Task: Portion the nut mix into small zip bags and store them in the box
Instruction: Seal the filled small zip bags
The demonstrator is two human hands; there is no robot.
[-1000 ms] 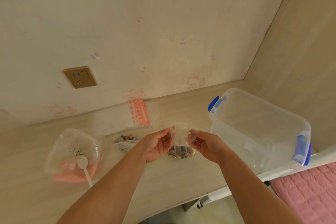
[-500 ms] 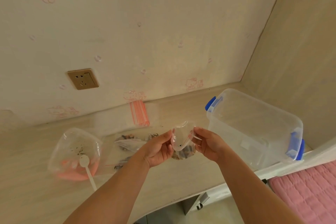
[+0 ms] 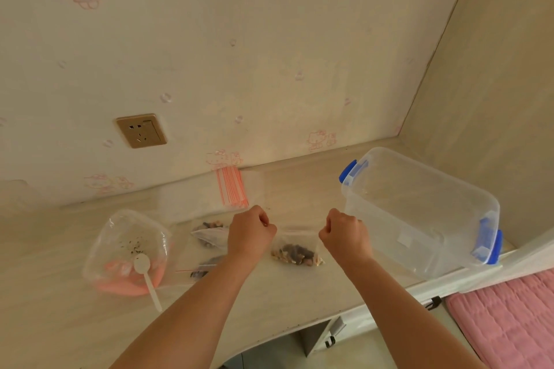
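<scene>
Zip bag held taut over the tabletop (image 3: pixel 299 302).
My left hand (image 3: pixel 250 232) and right hand (image 3: pixel 344 234) each pinch a top corner of the nut-filled zip bag (image 3: pixel 296 250).

Pale wood-grain desk (image 3: pixel 299 302) against the wallpapered wall. On it, from the left: clear tub (image 3: pixel 129 252) with pink inside and a white spoon (image 3: pixel 147 275) leaning out; two filled zip bags (image 3: pixel 209 234) right of the tub; stack of empty zip bags (image 3: pixel 230 190) with red strips far back by the wall; clear box (image 3: pixel 419 213) with blue clips at the right end, near the desk's near edge.
</scene>
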